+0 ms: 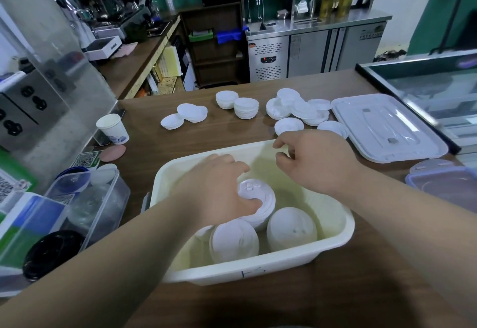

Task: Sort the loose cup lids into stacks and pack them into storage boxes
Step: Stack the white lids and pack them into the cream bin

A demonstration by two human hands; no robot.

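A cream storage box [333, 237] stands on the wooden counter in front of me. Inside it lie three stacks of white cup lids. My left hand [219, 185] grips the top of the back stack [260, 198], thumb on its near side. Two more stacks [235, 242] [291, 229] lie at the box's near wall. My right hand [312, 157] hovers over the box's far right corner, fingers loosely curled, holding nothing that I can see. Loose lids and short lid stacks [246, 108] [296, 109] [185, 115] lie across the counter beyond the box.
The box's clear cover [387, 126] lies at the right, with a lidded clear container [449, 183] nearer me. A paper cup [113, 128], a pink coaster [113, 152] and clear tubs [98, 198] holding other lids stand at the left. A glass case edges the far right.
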